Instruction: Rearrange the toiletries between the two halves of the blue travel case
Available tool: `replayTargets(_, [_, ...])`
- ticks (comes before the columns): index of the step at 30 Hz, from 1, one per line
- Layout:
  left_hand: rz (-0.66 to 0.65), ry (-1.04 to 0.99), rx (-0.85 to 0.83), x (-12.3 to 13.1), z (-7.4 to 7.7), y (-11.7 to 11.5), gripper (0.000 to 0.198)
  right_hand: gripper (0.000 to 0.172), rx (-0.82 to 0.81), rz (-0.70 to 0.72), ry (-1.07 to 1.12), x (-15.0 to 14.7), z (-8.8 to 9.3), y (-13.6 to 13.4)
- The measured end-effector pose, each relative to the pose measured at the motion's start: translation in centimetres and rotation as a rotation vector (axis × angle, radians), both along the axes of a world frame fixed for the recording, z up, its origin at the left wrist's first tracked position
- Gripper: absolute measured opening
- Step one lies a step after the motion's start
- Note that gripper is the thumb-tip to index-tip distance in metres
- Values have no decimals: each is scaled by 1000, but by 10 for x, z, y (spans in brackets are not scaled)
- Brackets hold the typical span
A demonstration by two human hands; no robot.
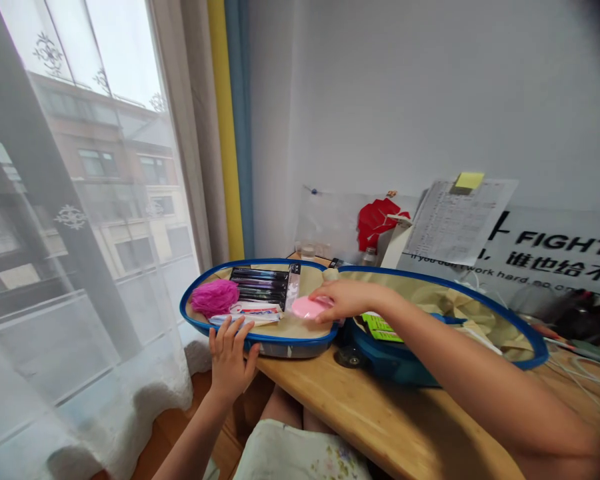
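A small blue suitcase lies opened out, its left half and its right half side by side. My right hand is closed on a smooth pink rounded object at the right end of the left half. I cannot make out its exact kind. My left hand rests on the front rim of that half, fingers stretched and apart, near a toothpaste package. Beside it sit a magenta mesh bath puff and several dark packaged pens or brushes.
The suitcase stands on a wooden table. A bright green packet lies in the right half, partly behind my right forearm. A clipped paper sheet stands at the back. White cables lie at right; sheer curtains hang at left.
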State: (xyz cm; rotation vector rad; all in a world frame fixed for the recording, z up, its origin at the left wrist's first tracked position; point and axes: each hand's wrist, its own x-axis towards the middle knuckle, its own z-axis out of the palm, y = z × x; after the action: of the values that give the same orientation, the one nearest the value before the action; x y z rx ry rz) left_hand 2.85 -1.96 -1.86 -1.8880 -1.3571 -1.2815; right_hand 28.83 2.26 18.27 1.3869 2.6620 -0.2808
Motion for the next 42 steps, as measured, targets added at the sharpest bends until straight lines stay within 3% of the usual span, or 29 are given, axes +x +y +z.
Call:
replayTargets(4, [-4,3,18,0,0,1,36,52,-166,28,-95,-33,-20,14])
replayTargets(9, [2,8,14,1,1,1,37,36,-137,29,-90,-53,-37,19])
replayTargets(16, [-4,17,20,0,0,0,36,45,-88,6,-111,-59,-53,23])
replayTargets(20, [-5,14,10,-1,-2,1,37,60,-71,23,-46,-53,-48,25])
replayTargets(24, [3,27,18,-1,-1,2,36,58,6,-13,127,-19,-23,30])
replayTargets(27, [-1,33,44,-1,1,1,35,50,113,-168,283,29,-1,38])
replayTargets(30, [-5,20,43,0,2,1,36,42,250,-338,327,85,7,43])
replayTargets(33, [-8,0,29,0,2,0,37,37,252,-454,270,132,-2,40])
replayTargets(36, [-12,-1,25,0,1,1,38,34,120,-446,221,161,-23,29])
replayTargets(42, [1,24,47,-1,0,1,37,29,-35,-384,198,174,-55,6])
